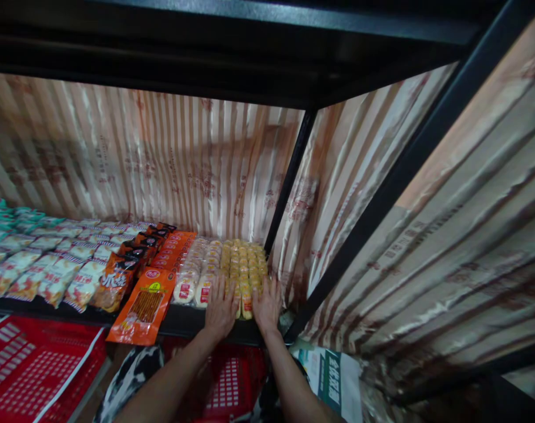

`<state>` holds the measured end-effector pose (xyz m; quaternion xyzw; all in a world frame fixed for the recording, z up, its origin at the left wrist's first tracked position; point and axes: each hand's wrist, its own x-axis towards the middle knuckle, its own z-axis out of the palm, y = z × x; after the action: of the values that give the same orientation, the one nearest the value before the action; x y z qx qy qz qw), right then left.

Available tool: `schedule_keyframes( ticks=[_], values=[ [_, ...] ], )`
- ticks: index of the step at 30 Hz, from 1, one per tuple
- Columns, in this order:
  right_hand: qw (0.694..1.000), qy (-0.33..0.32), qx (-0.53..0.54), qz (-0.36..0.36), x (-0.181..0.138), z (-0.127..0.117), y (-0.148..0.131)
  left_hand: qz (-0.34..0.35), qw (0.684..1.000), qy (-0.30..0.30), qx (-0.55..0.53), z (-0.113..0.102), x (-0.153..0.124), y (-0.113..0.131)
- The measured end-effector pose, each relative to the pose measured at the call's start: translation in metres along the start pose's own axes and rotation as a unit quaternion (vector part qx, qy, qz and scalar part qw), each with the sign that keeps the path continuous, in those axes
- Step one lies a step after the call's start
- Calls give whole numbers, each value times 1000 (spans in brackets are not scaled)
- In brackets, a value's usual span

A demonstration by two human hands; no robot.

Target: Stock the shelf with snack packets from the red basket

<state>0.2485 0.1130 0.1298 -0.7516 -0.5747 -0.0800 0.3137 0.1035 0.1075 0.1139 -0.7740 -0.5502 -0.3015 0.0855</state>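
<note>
Both my hands lie flat on rows of small yellow snack packets (243, 261) at the right end of a black shelf (183, 322). My left hand (220, 308) rests, fingers spread, on the front packets where the yellow rows meet the pale round packets with red labels (197, 276). My right hand (267, 304) lies beside it, fingers stretched out, on the rightmost yellow packets near the black upright post (289, 182). Neither hand grips anything.
Orange snack bags (142, 305) overhang the shelf front to the left, with dark orange bags (117, 279) and several white and green packets (38, 264) beyond. A red plastic basket (24, 367) sits below left, another (234, 382) below my arms. Striped paper lines the back.
</note>
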Motion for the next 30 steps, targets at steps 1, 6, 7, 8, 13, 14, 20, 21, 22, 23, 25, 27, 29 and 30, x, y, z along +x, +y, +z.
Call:
schedule_keyframes(
  ticks=[1, 6, 7, 8, 13, 14, 20, 21, 22, 23, 25, 27, 29, 30],
  values=[
    [1000, 2, 3, 2, 3, 2, 2, 1, 1000, 4, 1, 2, 4, 0],
    [1000, 2, 15, -2, 13, 11, 4, 14, 1000, 16, 0, 6, 21, -2],
    [1000, -2, 12, -5, 15, 12, 4, 21, 1000, 14, -1, 7, 24, -3],
    [1000, -8, 7, -7, 16, 14, 4, 27, 1000, 11, -4, 7, 27, -3],
    [1000, -16, 1, -26, 14, 22, 4, 37, 999, 7, -17, 16, 35, -2],
    [999, -12, 4, -32, 13, 23, 4, 39, 999, 9, -19, 19, 35, -1],
    [998, 11, 8, -65, 9, 33, 7, 42, 998, 9, -38, 27, 34, 0],
    [998, 13, 6, -65, 9, 34, 7, 42, 998, 5, -40, 27, 34, 0],
    [998, 13, 3, -65, 9, 35, 8, 40, 998, 2, -41, 27, 34, 0],
    [998, 11, -1, -64, 9, 35, 8, 38, 998, -1, -42, 27, 34, 1],
    [998, 1, -6, -63, 9, 35, 8, 35, 998, -3, -42, 26, 34, 1],
    [998, -8, -12, -62, 10, 33, 8, 33, 999, -2, -41, 26, 34, 1],
    [998, -7, -23, -57, 13, 30, 7, 35, 999, 1, -38, 24, 36, 1],
    [998, -4, -30, -54, 15, 28, 7, 34, 999, 2, -37, 22, 38, 1]
  ],
)
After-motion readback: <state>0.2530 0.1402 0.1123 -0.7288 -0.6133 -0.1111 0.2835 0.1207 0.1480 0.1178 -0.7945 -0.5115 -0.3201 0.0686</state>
